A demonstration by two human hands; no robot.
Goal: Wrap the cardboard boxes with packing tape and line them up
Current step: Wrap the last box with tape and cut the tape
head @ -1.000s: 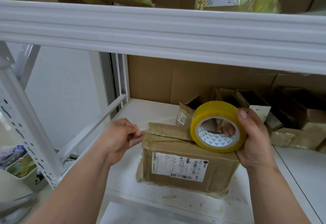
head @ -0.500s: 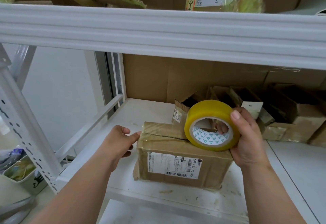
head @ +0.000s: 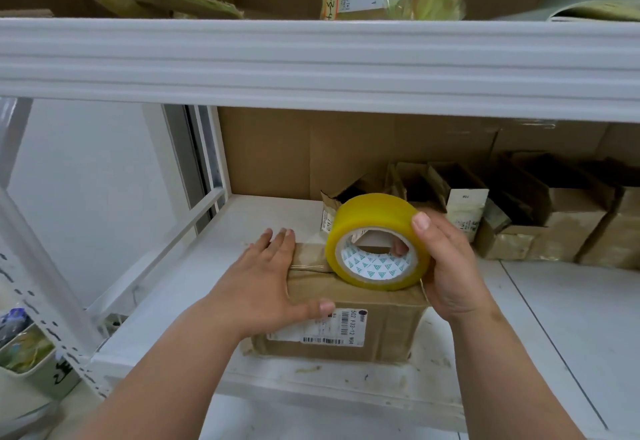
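Since the earlier frame the left hand (head: 266, 284) has opened from a pinch and now lies flat on the left part of the cardboard box (head: 349, 322), pressing the tape strip down. The right hand (head: 446, 266) grips the tape roll (head: 375, 242), which stands on the box top. The first strip looks only begun; the other boxes (head: 550, 228) far right wait untaped. The box sits near the shelf (head: 270, 370) front edge, with free room on its left.
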